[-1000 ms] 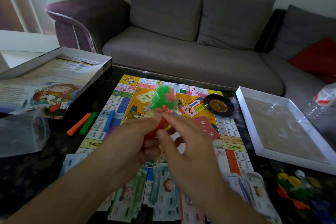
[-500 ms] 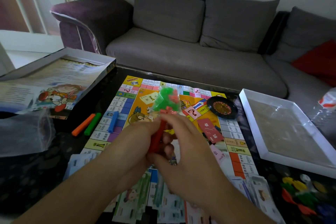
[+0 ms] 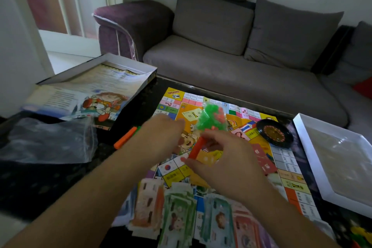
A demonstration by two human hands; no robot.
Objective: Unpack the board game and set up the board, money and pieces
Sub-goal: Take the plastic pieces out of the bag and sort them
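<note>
Hands meet above a colourful game board (image 3: 281,159) spread on a dark counter (image 3: 50,183). The right hand (image 3: 223,159) pinches a red stick (image 3: 198,148) and the neck of a clear bag of green and red pieces (image 3: 211,117), which stands up just beyond its grip. The left hand (image 3: 161,137), blurred, reaches out just left of that grip; whether its fingers hold anything cannot be told. Paper money (image 3: 181,217) lies fanned on the near side of the grip. A small roulette wheel (image 3: 274,132) sits on the board to the right, an orange stick (image 3: 124,138) to the left.
</note>
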